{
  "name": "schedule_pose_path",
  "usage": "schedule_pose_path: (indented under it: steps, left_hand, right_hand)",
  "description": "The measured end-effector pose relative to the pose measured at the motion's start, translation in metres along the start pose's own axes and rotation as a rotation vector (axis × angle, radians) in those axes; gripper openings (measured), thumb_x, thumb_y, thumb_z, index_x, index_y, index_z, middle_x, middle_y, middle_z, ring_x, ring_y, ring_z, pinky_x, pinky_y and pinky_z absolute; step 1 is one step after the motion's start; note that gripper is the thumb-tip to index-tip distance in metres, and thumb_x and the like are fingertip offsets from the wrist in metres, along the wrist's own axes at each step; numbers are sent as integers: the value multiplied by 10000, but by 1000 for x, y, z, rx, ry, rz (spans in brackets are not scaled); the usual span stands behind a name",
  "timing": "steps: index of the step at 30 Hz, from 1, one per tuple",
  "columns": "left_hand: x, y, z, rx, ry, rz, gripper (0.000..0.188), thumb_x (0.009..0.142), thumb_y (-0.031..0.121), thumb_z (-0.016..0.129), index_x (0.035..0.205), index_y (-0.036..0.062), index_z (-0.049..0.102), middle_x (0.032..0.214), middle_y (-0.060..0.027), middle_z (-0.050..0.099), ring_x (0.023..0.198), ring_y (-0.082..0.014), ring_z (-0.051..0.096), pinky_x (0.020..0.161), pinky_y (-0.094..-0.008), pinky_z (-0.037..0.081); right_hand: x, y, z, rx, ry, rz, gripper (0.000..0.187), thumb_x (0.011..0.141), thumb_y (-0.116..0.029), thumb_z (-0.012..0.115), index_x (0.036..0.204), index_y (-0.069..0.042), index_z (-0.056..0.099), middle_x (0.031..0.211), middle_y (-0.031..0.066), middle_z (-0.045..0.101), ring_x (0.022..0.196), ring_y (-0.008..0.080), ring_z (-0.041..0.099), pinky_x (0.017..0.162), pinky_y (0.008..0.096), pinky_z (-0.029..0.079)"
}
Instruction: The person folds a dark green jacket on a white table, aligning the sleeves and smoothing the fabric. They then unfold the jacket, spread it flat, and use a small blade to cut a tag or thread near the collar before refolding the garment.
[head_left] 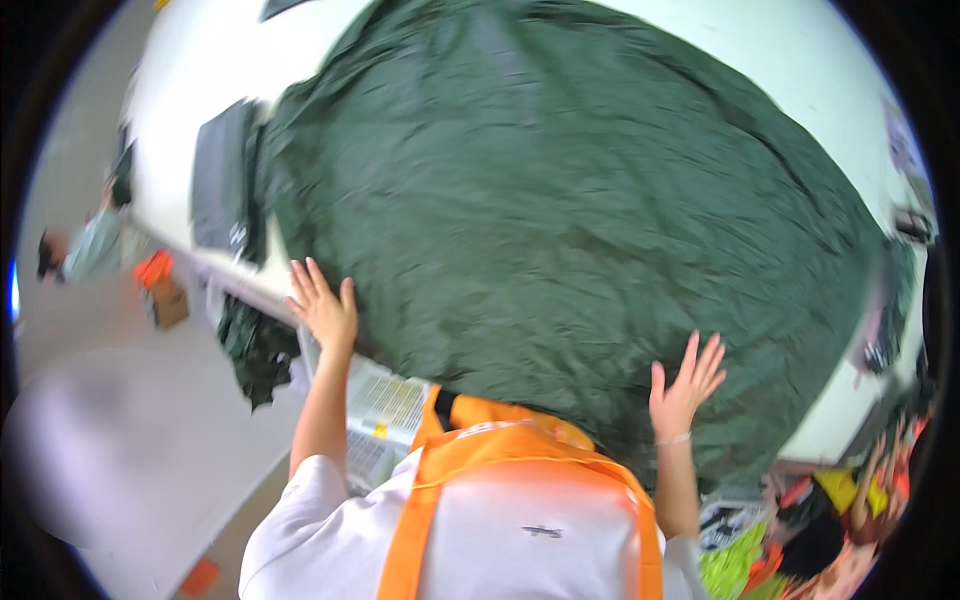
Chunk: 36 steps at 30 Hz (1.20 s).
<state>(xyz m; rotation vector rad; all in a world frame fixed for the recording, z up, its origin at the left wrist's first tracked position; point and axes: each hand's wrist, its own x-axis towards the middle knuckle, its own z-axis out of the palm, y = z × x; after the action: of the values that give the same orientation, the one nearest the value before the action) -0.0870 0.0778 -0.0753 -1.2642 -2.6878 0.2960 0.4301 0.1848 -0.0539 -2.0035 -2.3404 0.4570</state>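
A large dark green cloth or sheet (540,210), wrinkled and thin-looking, lies spread over the white table (250,60). My left hand (328,308) is at the sheet's left edge, fingers apart, with nothing in it. Over the sheet's near right part is my right hand (685,388), its fingers spread and likewise holding nothing. Whether either palm presses on the sheet or hovers just above it, I cannot tell. The sheet's near edge hangs down by my orange apron (510,425).
A stack of flat dark packages (228,180) rests on the table, left of the sheet. Dark green fabric (255,345) hangs below the left edge. Another person (90,248) is at far left, near a cardboard box (166,302). People's arms (880,480) show at lower right beside bright yellow-green fabric (735,555).
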Motion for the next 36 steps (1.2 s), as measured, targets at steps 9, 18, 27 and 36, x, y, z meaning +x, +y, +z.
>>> schedule_pose_path:
  steps: [9, 18, 27, 36]
  left_hand:
    - [-4, -66, 94, -290, 38, -464, 512, 928, 336, 512, 1213, -88, 491, 1297, -249, 478, 1201, -365, 443, 1008, -437, 333]
    - [49, -89, 21, -967, 43, -226, 464, 887, 382, 613, 853, -81, 610, 760, -190, 630, 695, -204, 547, 666, -373, 441]
    - [-12, -168, 85, -1072, 583, -561, 328, 911, 251, 608, 986, -48, 498, 901, -100, 548, 801, -181, 517, 744, -305, 455]
    - [-158, -98, 156, -1760, -509, -909, 640, 877, 391, 634, 1298, -56, 453, 1262, -153, 533, 1143, -262, 520, 996, -351, 385]
  right_hand:
    - [-21, -59, 58, -142, -22, -74, 754, 903, -392, 532, 1482, -58, 183, 1544, 202, 82, 1421, 394, 74, 1090, 601, 94]
    - [-15, -119, 76, -179, -81, -265, 708, 895, -396, 545, 1481, -152, 231, 1553, 136, 119, 1420, 368, 107, 1096, 588, 114]
    - [-34, -97, 88, -225, -7, -270, 717, 894, -415, 533, 1485, -163, 214, 1556, 126, 109, 1426, 355, 93, 1082, 617, 125]
    - [-53, -7, 47, 249, 273, -146, 410, 846, -215, 620, 1229, -83, 556, 1342, 167, 485, 1280, 346, 409, 1081, 457, 264]
